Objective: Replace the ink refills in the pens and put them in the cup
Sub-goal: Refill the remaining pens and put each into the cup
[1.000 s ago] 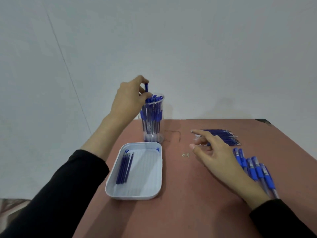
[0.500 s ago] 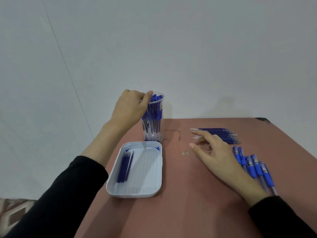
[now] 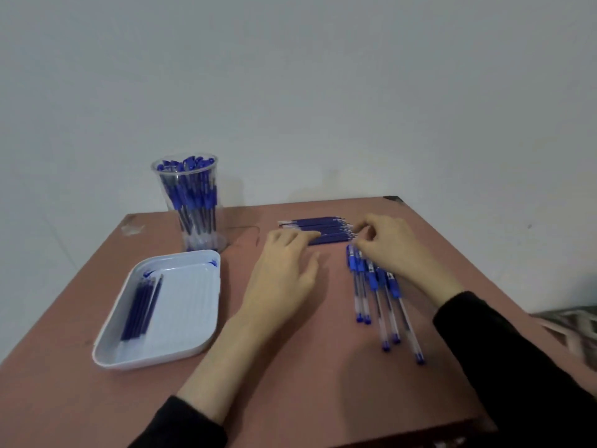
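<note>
- The left hand [image 3: 284, 273] is being held low over the table [image 3: 290, 399], fingers straight and slightly apart, tips reaching the row of refills [image 3: 326, 228] at the far middle.
- The right hand [image 3: 395, 250] is being kept at the row's right end, fingers curled together; whether anything is being pinched cannot be told.
- Five loose pens [image 3: 378, 295] are being left lying just near of it.
- More pens [image 3: 190, 195] are being held upright in the cup [image 3: 208, 244], far left.
- A few spare refills [image 3: 142, 302] are being kept in the tray [image 3: 187, 302], near left.
</note>
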### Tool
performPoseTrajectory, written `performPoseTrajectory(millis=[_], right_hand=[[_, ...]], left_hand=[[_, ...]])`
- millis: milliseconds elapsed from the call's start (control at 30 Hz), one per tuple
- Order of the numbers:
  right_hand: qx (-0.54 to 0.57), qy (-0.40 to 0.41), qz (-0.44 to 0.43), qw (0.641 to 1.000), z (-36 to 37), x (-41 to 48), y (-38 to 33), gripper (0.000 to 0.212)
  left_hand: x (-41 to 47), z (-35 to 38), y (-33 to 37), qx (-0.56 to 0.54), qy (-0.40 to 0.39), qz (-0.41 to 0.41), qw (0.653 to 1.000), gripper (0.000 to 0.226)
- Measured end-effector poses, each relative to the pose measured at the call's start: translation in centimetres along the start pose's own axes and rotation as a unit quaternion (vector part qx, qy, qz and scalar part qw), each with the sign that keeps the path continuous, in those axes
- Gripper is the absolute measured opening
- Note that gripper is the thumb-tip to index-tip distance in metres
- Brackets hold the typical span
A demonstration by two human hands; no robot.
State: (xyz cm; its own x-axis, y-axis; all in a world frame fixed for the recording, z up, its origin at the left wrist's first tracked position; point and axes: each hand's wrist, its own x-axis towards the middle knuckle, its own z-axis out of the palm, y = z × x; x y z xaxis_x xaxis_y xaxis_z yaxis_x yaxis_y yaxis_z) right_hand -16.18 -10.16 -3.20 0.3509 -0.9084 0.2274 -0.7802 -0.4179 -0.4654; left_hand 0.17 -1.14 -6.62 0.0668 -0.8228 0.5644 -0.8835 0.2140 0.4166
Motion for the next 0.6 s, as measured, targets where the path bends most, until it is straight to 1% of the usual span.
performPoseTrajectory(millis=[67, 133, 200, 267, 400, 500, 600], right_hand=[[-0.054, -0.037, 0.04, 0.997, -1.1, -0.2, 1.4, 0.027], [-0.09, -0.093, 0.063, 0.99, -2.0, -0.8, 2.2, 0.033], [-0.092, -0.14, 0.074, 0.983, -2.4, -1.4, 2.5, 0.039], [-0.081, -0.161, 0.077, 0.981, -2.5, -1.8, 2.4, 0.043], [-0.063, -0.153, 0.092, 0.982, -2.3, -1.8, 2.4, 0.046], [-0.043, -0.124, 0.117, 0.984, -1.8, -1.7, 2.6, 0.048], [-0.066, -0.087, 0.116, 0.987, -1.4, -1.8, 2.6, 0.051]], left_hand=[[-0.2, 0.8, 0.4, -0.012, -0.016, -0.003, 1.0, 0.04], [-0.2, 1.0, 0.8, -0.018, -0.019, 0.0, 1.0, 0.04], [-0.2, 1.1, 0.7, -0.023, -0.02, -0.003, 1.0, 0.04], [-0.4, 1.1, 0.6, -0.025, -0.028, -0.016, 0.999, 0.042], [-0.6, 1.0, 0.6, -0.029, -0.03, -0.023, 0.999, 0.042], [-0.7, 1.0, 0.6, -0.034, -0.025, -0.025, 0.999, 0.043], [-0.7, 1.0, 0.5, -0.034, -0.026, -0.026, 0.999, 0.04]])
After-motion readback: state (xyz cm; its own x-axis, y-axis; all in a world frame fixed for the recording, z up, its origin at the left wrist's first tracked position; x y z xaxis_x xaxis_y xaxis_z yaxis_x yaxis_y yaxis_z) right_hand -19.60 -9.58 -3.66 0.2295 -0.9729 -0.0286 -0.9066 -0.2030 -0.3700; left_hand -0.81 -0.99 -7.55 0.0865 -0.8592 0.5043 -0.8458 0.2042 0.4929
